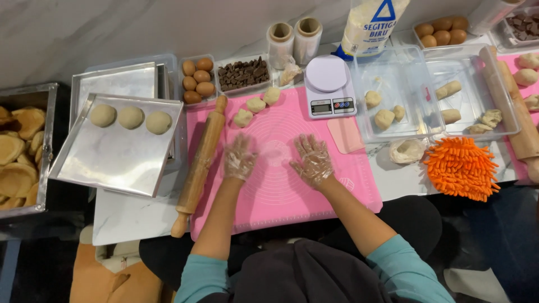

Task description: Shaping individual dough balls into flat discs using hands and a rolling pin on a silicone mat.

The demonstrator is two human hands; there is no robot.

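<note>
Both my hands wear thin clear plastic gloves and rest flat on a pink silicone baking mat [281,185]. My left hand [239,159] lies palm down with fingers spread, holding nothing. My right hand [312,160] lies beside it, fingers spread, also empty. A faint floury patch [275,151] shows on the mat between them. Three small dough pieces [256,105] sit at the mat's far edge, beyond my left hand. A wooden rolling pin [199,165] lies along the mat's left side.
A metal tray [112,163] at left carries three dough balls. Baked buns [19,157] fill a tray at far left. Behind the mat stand eggs [197,79], chocolate chunks [243,73], a white kitchen scale [329,86], a flour bag [371,22], clear tubs with dough [415,118], and an orange mitt [460,168].
</note>
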